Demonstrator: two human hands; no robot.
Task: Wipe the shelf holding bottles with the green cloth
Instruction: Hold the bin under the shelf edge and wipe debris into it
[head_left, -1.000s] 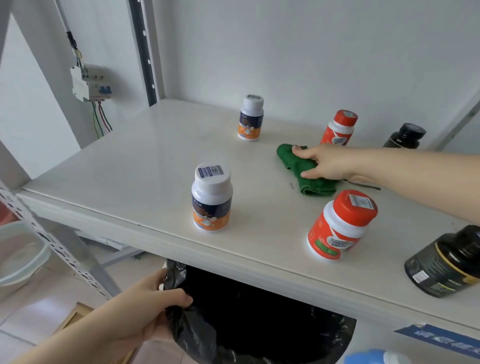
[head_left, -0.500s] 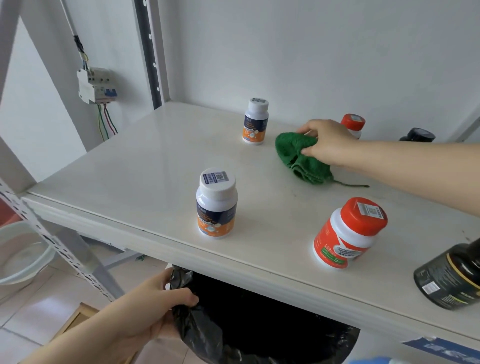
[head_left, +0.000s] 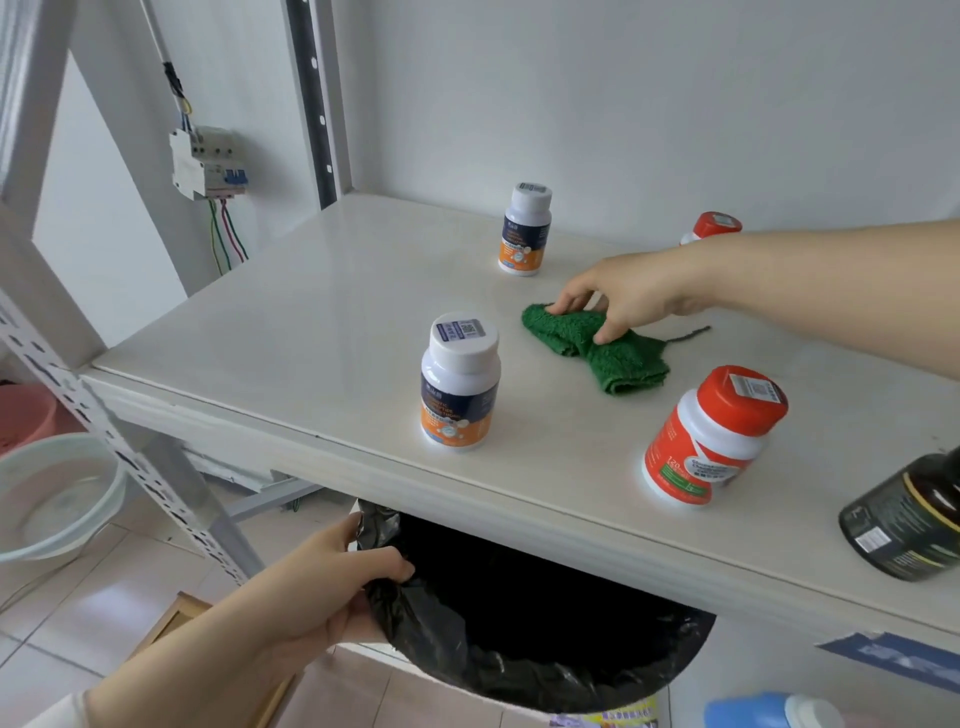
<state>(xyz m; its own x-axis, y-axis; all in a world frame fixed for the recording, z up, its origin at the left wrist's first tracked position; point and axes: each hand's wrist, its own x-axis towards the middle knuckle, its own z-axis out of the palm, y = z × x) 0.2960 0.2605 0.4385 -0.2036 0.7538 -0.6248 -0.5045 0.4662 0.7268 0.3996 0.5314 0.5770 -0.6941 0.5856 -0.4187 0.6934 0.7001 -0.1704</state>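
The green cloth (head_left: 597, 349) lies crumpled on the white shelf (head_left: 291, 332), between the bottles. My right hand (head_left: 631, 291) reaches in from the right and grips the cloth's upper part with curled fingers and thumb. A white-capped bottle (head_left: 460, 382) stands just left of the cloth, another (head_left: 524, 228) behind it. A red-capped bottle (head_left: 711, 436) stands at the front right, a second red cap (head_left: 714, 226) shows behind my forearm. A black bottle (head_left: 909, 519) sits at the right edge. My left hand (head_left: 332, 587) grips the rim of a black bin bag (head_left: 519, 613) below the shelf.
A perforated metal upright (head_left: 130, 457) carries the shelf at the front left, a dark upright (head_left: 311, 98) at the back. A breaker box with wires (head_left: 208, 161) hangs on the left wall. Basins (head_left: 52, 499) sit on the floor at left. A blue-and-white bottle (head_left: 769, 712) shows at the bottom right.
My right hand has dragged the green cloth forward and leftward, from beside the far bottles toward the near white-capped bottle. My left hand has kept its hold on the bin bag.
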